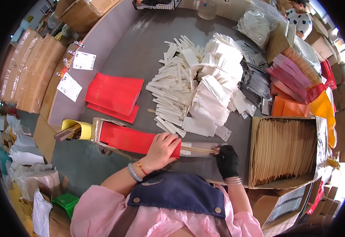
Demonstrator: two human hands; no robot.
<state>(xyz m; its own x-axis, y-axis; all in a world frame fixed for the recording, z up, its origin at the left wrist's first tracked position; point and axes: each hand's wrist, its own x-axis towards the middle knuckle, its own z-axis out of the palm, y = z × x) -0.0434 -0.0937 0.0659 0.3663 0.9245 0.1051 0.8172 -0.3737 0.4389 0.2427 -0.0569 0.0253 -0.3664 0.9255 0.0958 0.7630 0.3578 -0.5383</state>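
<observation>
My left hand (163, 148) grips the open right end of a red paper sleeve (127, 138), its fingers bent over the edge. The sleeve lies along the near side of the table, on a stack whose left end sits in a small holder. In a black fingerless glove, my right hand (227, 161) pinches the right end of a pair of wooden chopsticks (200, 149). Their other end reaches the sleeve's mouth; how far in they go is hidden. Beside the chopsticks at the mouth shows a white packet (186, 148).
Loose white strips (170, 94) and white packets (214, 94) are heaped mid-table, with dark packets (255, 79) beyond. A carton of chopsticks (285, 150) stands at right. Left lie more red sleeves (115, 94) and a yellow cup (81, 129). A person (300, 21) is far right.
</observation>
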